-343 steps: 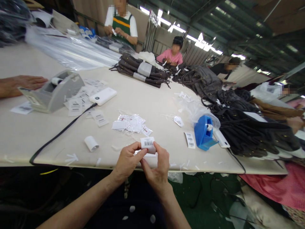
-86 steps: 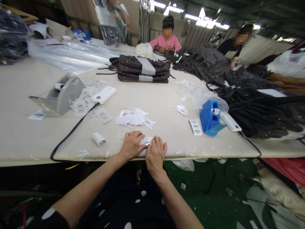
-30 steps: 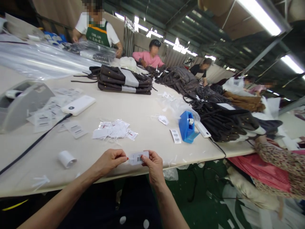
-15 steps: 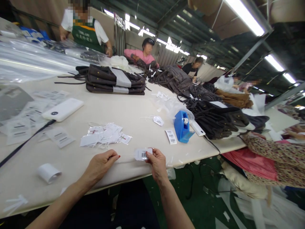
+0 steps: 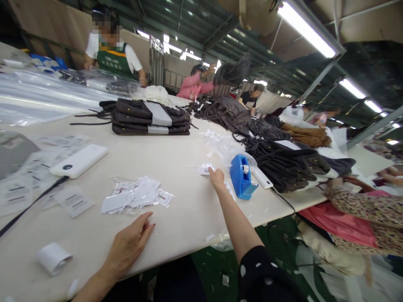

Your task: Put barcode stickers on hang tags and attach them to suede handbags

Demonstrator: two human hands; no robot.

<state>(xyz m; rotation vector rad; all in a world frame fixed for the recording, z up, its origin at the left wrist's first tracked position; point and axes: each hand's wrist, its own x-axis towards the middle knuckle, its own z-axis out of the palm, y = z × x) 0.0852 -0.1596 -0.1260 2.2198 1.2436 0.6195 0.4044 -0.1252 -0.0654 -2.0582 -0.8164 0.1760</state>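
My right hand [image 5: 217, 178] reaches across the table, its fingertips closed on a small white hang tag [image 5: 205, 169] lying near the tape dispenser. How firmly it grips is hard to see. My left hand [image 5: 130, 241] rests near the front edge, thumb and forefinger apart, holding nothing. Just beyond it lies a loose pile of white hang tags [image 5: 138, 195], some in clear wrap. Right of my right hand stands a blue tape dispenser [image 5: 241, 178]. My wrist partly covers a barcode label sheet [image 5: 229, 191].
Folded dark garments [image 5: 151, 119] with a grey band lie at the back; more dark garments [image 5: 273, 161] are heaped on the right. A white power bank [image 5: 80, 161], printed labels [image 5: 74, 201] and a paper roll [image 5: 54, 258] sit left. Co-workers stand behind the table.
My right hand has moved forward and right with the tag, to where a small tag lay. My left thumb and forefinger have parted. A co-worker behind has lifted a dark garment.
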